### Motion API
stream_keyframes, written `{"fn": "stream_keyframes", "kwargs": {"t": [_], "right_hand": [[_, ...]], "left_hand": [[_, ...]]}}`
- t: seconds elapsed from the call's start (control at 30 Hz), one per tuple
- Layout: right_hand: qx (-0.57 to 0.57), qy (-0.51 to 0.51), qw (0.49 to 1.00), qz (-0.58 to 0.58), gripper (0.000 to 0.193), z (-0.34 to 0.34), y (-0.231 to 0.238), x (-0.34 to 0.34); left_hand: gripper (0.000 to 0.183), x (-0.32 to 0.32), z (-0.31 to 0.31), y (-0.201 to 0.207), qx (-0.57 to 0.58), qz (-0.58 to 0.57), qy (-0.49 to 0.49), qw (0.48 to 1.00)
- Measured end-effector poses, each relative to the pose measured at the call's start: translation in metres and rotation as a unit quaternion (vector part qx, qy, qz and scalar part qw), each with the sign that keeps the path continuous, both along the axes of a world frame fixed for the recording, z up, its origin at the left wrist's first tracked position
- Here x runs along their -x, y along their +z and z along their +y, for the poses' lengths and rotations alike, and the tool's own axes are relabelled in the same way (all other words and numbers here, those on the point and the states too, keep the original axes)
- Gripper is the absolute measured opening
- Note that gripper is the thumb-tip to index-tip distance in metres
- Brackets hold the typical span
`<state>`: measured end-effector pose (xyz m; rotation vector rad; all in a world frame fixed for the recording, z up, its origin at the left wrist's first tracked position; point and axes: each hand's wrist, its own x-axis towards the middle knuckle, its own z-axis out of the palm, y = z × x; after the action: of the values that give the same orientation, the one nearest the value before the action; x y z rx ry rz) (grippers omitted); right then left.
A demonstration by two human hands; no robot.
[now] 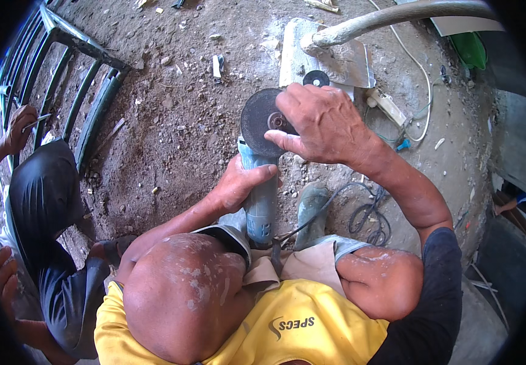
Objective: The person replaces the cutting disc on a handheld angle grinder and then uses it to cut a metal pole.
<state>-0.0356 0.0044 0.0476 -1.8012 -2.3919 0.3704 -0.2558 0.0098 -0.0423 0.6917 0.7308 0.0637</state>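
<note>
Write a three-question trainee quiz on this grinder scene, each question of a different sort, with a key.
1. True or false: the left hand grips the blue body of the angle grinder.
2. Multiple choice: the right hand rests its fingers on
A. the grey grinding disc
B. the green metal gate
C. the white power strip
3. Fill in: a small spare black disc lies on the ground just ____ the right hand, toward the picture's top.

Key
1. True
2. A
3. above (beyond)
</note>
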Motion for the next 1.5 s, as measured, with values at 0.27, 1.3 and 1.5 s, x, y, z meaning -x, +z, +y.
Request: {"fn": "stream_keyframes", "kwargs": {"t": [0.27, 1.3, 1.5], "right_hand": [[0.069, -0.028, 0.997, -0.037, 0.038, 0.002, 0.008, 0.003], [0.003, -0.01, 1.0, 0.024, 0.037, -0.007, 0.012, 0.007], [0.022, -0.034, 0.999, 0.017, 0.037, -0.007, 0.025, 0.008]], "left_hand": [[0.04, -0.003, 0.001, 0.009, 0.023, 0.017, -0.007, 1.0], [0.045, -0.001, -0.001, 0.002, 0.007, 0.011, -0.006, 1.0], [0.044, -0.001, -0.003, 0.005, 0.005, 0.01, 0.013, 1.0]]}}
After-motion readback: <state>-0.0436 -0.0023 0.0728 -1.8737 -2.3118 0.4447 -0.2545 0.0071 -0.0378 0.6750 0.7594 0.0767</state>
